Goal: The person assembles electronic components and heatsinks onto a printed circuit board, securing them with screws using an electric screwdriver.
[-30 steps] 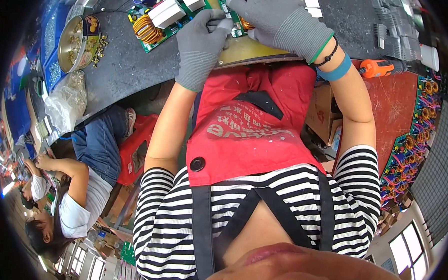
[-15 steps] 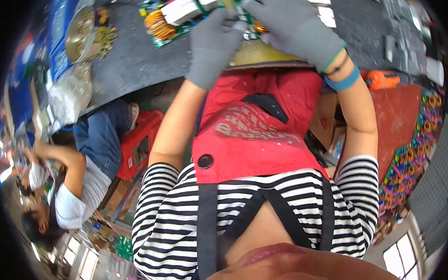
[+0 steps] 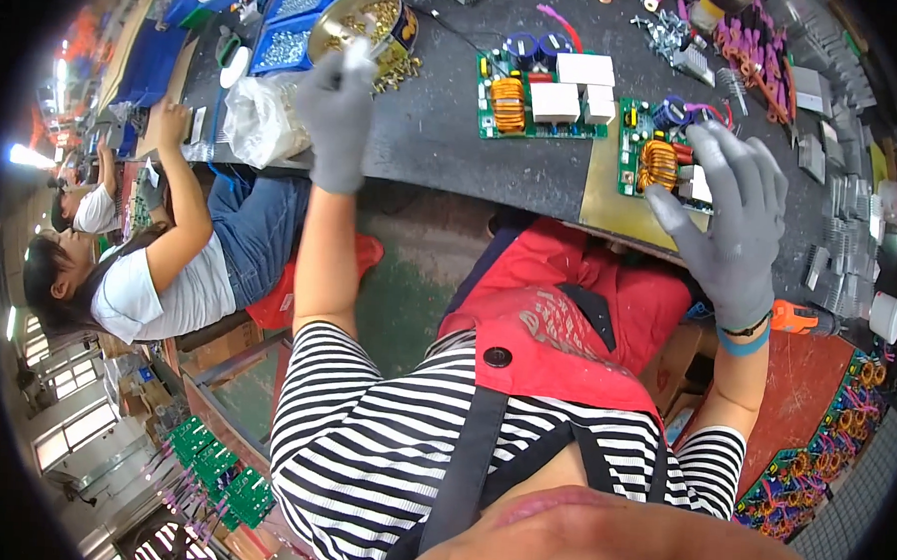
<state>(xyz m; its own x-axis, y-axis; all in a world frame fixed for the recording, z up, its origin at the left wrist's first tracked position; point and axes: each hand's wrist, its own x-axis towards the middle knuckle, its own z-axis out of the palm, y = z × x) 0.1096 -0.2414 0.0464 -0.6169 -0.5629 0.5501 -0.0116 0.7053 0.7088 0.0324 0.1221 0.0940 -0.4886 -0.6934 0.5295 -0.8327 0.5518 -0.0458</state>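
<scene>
My left hand [image 3: 335, 125], in a grey glove, is raised beside a round tin [image 3: 408, 26] of small brass-coloured parts. Its fingers are drawn together, the pale tips slightly smeared, and whatever they may hold cannot be made out. My right hand [image 3: 737, 208], gloved too, is open with fingers spread at the near right side of a green circuit board [image 3: 629, 148]. That board carries a copper-wound coil and partly lies behind the fingers. A second circuit board [image 3: 490, 122], with a similar coil and white blocks, lies to its left. Both boards touch a yellowish plate [image 3: 600, 187].
Blue bins [image 3: 283, 50] of small metal parts stand behind a clear plastic bag [image 3: 260, 122]. Metal heat sinks [image 3: 846, 242] and an orange power tool [image 3: 802, 318] are at the right. Another person [image 3: 158, 287] sits at the left.
My left hand has left the circuit boards and moved left to the tin. My right hand has lifted off and spread its fingers. The view has swung left.
</scene>
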